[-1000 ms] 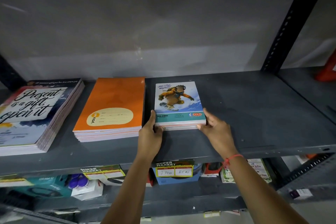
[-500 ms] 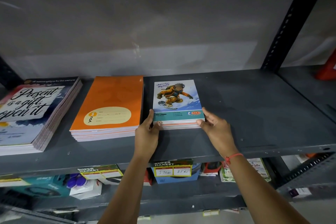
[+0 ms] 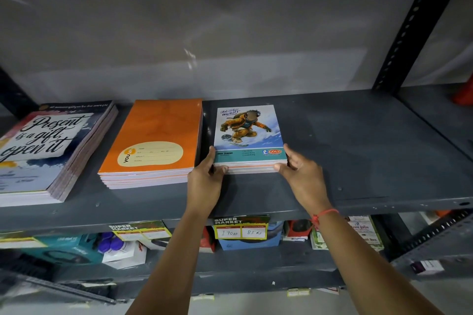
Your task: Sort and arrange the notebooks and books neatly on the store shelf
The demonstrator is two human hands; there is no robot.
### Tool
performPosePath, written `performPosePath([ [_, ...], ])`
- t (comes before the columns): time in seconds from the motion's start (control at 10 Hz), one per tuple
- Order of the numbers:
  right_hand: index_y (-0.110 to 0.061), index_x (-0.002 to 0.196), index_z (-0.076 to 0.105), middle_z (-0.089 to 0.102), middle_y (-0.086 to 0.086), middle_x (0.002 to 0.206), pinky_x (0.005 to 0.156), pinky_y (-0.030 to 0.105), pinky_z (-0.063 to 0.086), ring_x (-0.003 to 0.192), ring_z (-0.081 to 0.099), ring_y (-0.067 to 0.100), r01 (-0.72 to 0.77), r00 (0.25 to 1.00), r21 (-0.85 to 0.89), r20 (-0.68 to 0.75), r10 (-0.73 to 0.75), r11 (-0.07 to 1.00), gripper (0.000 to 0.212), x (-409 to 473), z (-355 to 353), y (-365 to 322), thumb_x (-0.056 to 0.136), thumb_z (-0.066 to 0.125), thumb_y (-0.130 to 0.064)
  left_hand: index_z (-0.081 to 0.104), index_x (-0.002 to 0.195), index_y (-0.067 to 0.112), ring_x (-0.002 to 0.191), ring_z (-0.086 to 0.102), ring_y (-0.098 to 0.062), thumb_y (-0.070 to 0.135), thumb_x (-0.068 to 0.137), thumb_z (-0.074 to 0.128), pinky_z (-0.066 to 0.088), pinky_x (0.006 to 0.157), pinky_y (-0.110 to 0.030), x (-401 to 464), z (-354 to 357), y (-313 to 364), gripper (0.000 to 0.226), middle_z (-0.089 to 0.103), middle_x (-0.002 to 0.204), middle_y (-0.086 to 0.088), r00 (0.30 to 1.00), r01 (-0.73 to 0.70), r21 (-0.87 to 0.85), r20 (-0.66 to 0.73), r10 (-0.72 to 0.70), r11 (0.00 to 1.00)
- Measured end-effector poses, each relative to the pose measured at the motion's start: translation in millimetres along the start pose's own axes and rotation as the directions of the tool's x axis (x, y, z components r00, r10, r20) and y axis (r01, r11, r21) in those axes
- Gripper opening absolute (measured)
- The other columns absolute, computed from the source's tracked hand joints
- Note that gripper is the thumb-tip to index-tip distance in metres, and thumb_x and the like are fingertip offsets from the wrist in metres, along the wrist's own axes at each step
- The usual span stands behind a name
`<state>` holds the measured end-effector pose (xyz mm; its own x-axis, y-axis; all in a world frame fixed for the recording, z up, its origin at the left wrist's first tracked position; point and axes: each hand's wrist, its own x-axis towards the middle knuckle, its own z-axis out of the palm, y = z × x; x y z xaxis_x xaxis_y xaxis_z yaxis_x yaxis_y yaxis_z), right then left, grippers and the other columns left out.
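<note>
A small stack of notebooks with a snowboarder cover [image 3: 249, 133] lies flat on the grey metal shelf [image 3: 358, 151]. My left hand [image 3: 206, 181] grips the stack's near left corner and my right hand [image 3: 302, 174] grips its near right corner. Just left of it lies a stack of orange notebooks [image 3: 156, 140], almost touching. Further left is a taller stack of books with a "Present is a gift, open it" cover [image 3: 48, 151].
The shelf right of the snowboarder stack is bare up to a black perforated upright [image 3: 412, 23]. A grey wall backs the shelf. Below, a lower shelf holds boxed goods and yellow price tags [image 3: 240, 231]. Something red [image 3: 463, 94] sits at the far right.
The snowboarder stack and both hands have shifted slightly back and toward the orange stack. The grip on the two near corners is unchanged.
</note>
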<state>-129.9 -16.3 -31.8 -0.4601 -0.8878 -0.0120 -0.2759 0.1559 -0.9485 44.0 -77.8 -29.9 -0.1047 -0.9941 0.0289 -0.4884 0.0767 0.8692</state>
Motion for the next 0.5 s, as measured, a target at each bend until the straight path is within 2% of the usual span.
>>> performPosePath([
  [0.2,-0.016,0.138,0.045,0.064,0.001,0.126,0.090,0.014,0.043,0.101,0.058,0.004,0.020,1.000,-0.016,-0.016,-0.020,1.000,0.052,0,2,1,0.088,0.060,-0.010,0.031,0.143,0.020,0.091,0.058,-0.024,0.014,0.094,0.051,0.052,0.072,-0.028,-1,1,0,0.054,0.060,0.127,-0.007,1.000,0.002,-0.002,-0.019,-0.002,1.000],
  [0.3,-0.016,0.136,0.048,0.065,-0.003,0.120,0.100,0.020,0.043,0.102,0.058,0.004,0.040,0.999,-0.041,0.008,-0.040,0.998,0.052,-4,-1,-4,0.087,0.061,-0.008,0.028,0.145,0.020,0.098,0.060,-0.029,0.015,0.095,0.048,0.052,0.075,-0.031,-2,2,2,0.054,0.060,0.126,-0.010,1.000,0.004,0.023,-0.012,-0.004,1.000],
  [0.4,-0.014,0.139,0.043,0.062,0.000,0.127,0.106,0.030,0.040,0.107,0.055,0.006,0.015,1.000,-0.036,-0.009,-0.015,0.999,0.055,-14,-2,-13,0.087,0.061,-0.010,0.019,0.147,0.019,0.099,0.057,-0.020,0.015,0.097,0.043,0.051,0.087,-0.033,-14,-1,7,0.056,0.058,0.128,-0.012,1.000,-0.016,0.027,-0.012,0.016,1.000],
  [0.5,-0.015,0.147,0.026,0.055,0.012,0.137,0.103,0.037,0.042,0.121,0.056,0.024,-0.085,0.993,-0.194,-0.100,0.067,0.977,0.062,-32,-2,-23,0.092,0.053,-0.026,0.010,0.149,0.022,0.114,0.057,-0.024,0.017,0.097,0.040,0.050,0.098,-0.044,-39,-5,13,0.060,0.053,0.135,-0.011,0.998,-0.064,0.037,0.032,0.063,0.997],
])
